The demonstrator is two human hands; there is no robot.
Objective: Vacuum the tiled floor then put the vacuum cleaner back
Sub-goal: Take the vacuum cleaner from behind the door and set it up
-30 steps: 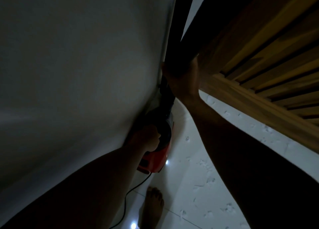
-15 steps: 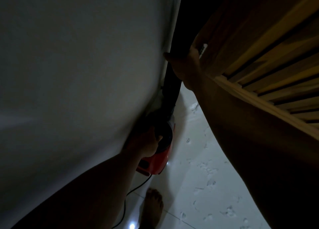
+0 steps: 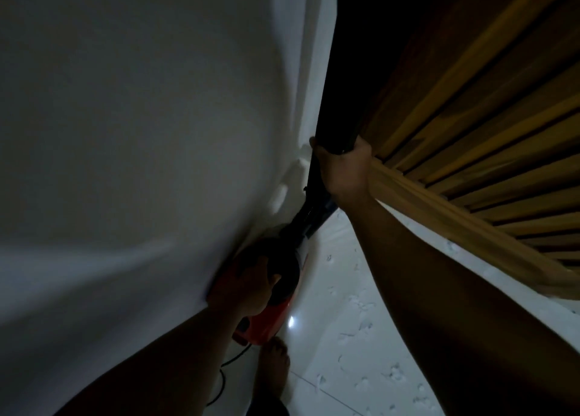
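Head view, left hand [image 3: 248,287] gripping red vacuum [image 3: 270,321], right hand [image 3: 342,170] clasping black tube [image 3: 314,196]

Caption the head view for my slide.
Left hand holds the red vacuum low by a white surface; right hand grips a dark edge beside wooden slats, above speckled tiles.

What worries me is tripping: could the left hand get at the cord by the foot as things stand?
Probably not at once: the left hand grips the vacuum cleaner, so it would have to let go. The cord lies uncovered beside the bare foot.
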